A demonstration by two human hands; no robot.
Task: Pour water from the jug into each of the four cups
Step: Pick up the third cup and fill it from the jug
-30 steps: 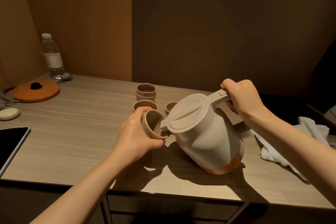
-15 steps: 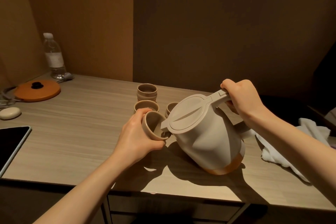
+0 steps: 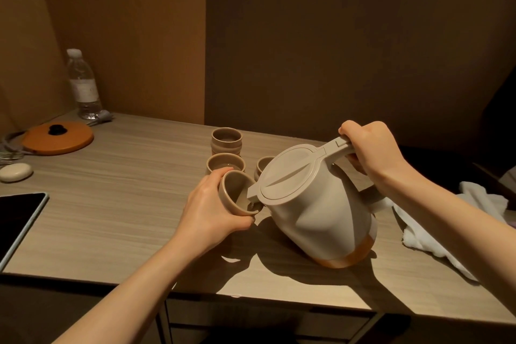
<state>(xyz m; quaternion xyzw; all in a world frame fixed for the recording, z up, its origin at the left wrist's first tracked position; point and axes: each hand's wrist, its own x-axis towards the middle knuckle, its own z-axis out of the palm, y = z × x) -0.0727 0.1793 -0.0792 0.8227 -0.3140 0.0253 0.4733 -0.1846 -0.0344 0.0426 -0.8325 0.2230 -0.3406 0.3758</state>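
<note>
One cup (image 3: 236, 198) is gripped by the left hand (image 3: 208, 213) under the tilted jug (image 3: 315, 204), whose handle is clasped by the right hand (image 3: 371, 151); three cups appear left, their fill unclear.

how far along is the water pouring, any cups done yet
In hand: the left hand holds one cup tilted at the spout of the jug, which the right hand tips by its handle. Some liquid seems to sit in that cup. Three more cups stand behind: a near cup, a far cup, and one half hidden. I cannot tell whether those are filled, so up to three may remain.
</note>
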